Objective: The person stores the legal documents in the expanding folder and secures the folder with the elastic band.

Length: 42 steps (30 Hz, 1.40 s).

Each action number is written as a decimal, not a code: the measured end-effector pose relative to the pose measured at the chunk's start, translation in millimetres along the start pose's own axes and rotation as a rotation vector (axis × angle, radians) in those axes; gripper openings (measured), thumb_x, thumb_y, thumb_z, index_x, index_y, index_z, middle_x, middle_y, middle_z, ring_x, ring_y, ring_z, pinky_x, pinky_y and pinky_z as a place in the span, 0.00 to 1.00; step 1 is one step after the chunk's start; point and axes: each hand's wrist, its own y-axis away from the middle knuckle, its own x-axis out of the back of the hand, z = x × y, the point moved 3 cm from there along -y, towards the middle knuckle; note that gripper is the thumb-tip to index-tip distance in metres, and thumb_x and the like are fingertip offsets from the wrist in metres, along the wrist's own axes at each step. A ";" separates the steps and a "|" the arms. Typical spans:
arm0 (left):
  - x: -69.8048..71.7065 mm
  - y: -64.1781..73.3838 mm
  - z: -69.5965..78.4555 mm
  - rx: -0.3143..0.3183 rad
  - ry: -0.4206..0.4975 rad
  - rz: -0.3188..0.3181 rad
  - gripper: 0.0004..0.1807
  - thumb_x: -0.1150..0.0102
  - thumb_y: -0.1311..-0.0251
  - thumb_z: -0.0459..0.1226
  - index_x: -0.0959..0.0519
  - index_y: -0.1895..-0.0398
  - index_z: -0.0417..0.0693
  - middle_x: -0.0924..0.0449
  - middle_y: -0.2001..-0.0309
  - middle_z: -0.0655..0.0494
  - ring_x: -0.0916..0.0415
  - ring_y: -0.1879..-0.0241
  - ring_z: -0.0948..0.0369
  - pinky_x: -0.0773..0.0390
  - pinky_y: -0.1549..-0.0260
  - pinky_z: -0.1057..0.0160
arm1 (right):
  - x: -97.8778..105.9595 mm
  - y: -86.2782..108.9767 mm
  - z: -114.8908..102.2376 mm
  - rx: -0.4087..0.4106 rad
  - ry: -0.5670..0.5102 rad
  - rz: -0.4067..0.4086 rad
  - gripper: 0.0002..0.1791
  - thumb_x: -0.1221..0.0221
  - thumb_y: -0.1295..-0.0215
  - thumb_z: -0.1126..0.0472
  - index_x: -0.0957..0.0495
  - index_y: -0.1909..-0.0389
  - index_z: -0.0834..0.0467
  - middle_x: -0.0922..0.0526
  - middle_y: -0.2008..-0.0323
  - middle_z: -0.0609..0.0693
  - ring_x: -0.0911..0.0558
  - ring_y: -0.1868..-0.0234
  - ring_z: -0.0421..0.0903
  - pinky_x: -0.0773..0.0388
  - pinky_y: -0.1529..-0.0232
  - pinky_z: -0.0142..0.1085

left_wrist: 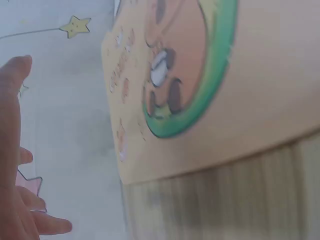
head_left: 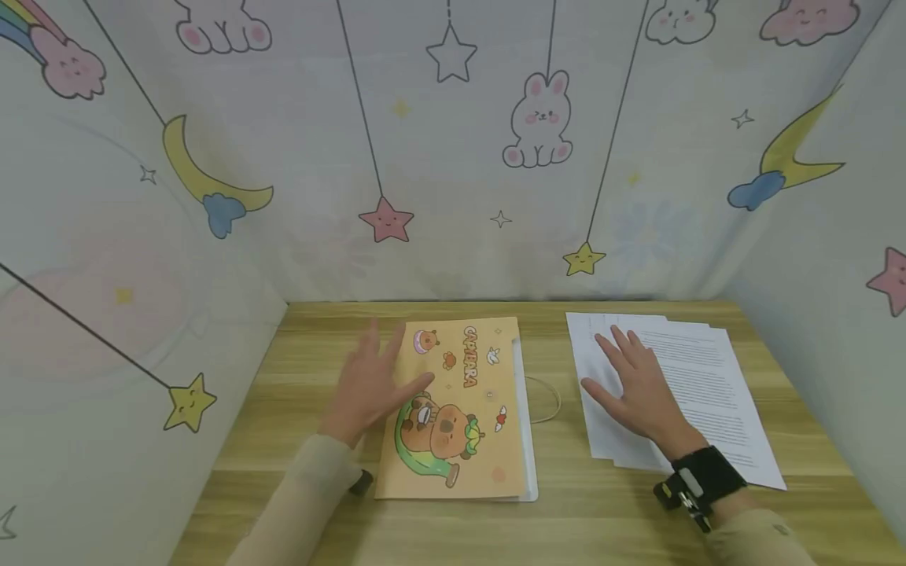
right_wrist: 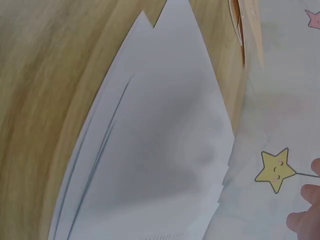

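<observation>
In the head view an orange folder [head_left: 453, 377] with capybara pictures lies on the table, a white inner edge showing along its right side. My left hand [head_left: 368, 385], fingers spread, is over the folder's left edge; the left wrist view shows that hand [left_wrist: 15, 165] raised above the folder [left_wrist: 260, 100]. Fanned printed sheets of paper [head_left: 708, 393] lie to the right. Over their left part is my right hand [head_left: 640, 393], its fingers extended and thumb apart. The right wrist view shows the sheets [right_wrist: 150, 140] overlapping, with only some fingertips [right_wrist: 307, 220] at the edge.
A thin elastic loop [head_left: 555, 401] sticks out from the folder's right side onto the wood-grain table [head_left: 566, 527]. Pale walls with cartoon drawings [head_left: 453, 157] enclose the table at the back and both sides. A black strap with a small device [head_left: 708, 479] sits on the right wrist.
</observation>
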 end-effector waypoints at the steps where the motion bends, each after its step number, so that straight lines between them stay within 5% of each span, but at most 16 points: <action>1: 1.3 -0.5 4.0 0.006 0.011 -0.007 0.61 0.53 0.43 0.81 0.50 0.13 0.58 0.61 0.16 0.33 0.53 0.20 0.33 0.42 0.29 0.30 | -1.6 -1.4 -2.6 0.012 -0.001 0.001 0.44 0.34 0.32 0.43 0.35 0.21 0.57 0.40 0.20 0.65 0.44 0.21 0.71 0.46 0.31 0.76; 12: -1.8 -9.1 46.6 -0.013 0.031 -0.069 0.53 0.47 0.38 0.73 0.40 0.17 0.55 0.39 0.22 0.38 0.33 0.28 0.37 0.23 0.42 0.33 | -29.3 -8.5 -31.6 0.161 -0.029 -0.058 0.33 0.35 0.29 0.52 0.28 0.27 0.60 0.33 0.24 0.65 0.38 0.23 0.71 0.43 0.31 0.75; 19: -14.9 -14.1 81.1 -0.034 0.026 -0.168 0.50 0.49 0.36 0.71 0.35 0.20 0.50 0.34 0.24 0.39 0.25 0.34 0.40 0.19 0.49 0.36 | -48.0 -11.7 -47.2 0.238 -0.049 -0.190 0.31 0.34 0.29 0.52 0.24 0.30 0.61 0.29 0.25 0.62 0.34 0.24 0.69 0.41 0.29 0.72; 27: -31.8 -17.2 117.4 -0.018 -0.010 -0.258 0.42 0.48 0.33 0.68 0.26 0.33 0.44 0.21 0.44 0.43 0.21 0.52 0.46 0.17 0.59 0.44 | -58.3 -13.5 -61.5 0.291 -0.063 -0.297 0.28 0.32 0.30 0.51 0.21 0.33 0.58 0.25 0.28 0.59 0.31 0.26 0.67 0.38 0.28 0.67; 33: -48.4 -20.9 139.1 0.008 -0.078 -0.274 0.35 0.42 0.34 0.64 0.22 0.41 0.44 0.20 0.49 0.44 0.21 0.55 0.49 0.17 0.62 0.45 | -67.5 -12.3 -66.1 0.272 -0.043 -0.380 0.26 0.33 0.29 0.50 0.20 0.34 0.56 0.24 0.28 0.57 0.31 0.25 0.65 0.40 0.28 0.68; 35: -54.5 -21.3 145.0 0.027 -0.124 -0.275 0.39 0.43 0.34 0.65 0.24 0.35 0.43 0.22 0.45 0.41 0.21 0.50 0.45 0.16 0.60 0.45 | -69.0 -11.7 -65.8 0.266 -0.038 -0.392 0.25 0.33 0.29 0.51 0.19 0.35 0.56 0.24 0.28 0.57 0.31 0.26 0.65 0.40 0.28 0.69; 42: -70.0 -22.4 160.8 0.112 -0.240 -0.238 0.47 0.38 0.40 0.69 0.25 0.38 0.37 0.25 0.49 0.37 0.22 0.54 0.44 0.17 0.64 0.49 | -66.0 -13.0 -68.3 0.283 -0.050 -0.391 0.23 0.33 0.29 0.51 0.17 0.37 0.56 0.23 0.30 0.58 0.29 0.27 0.66 0.37 0.30 0.69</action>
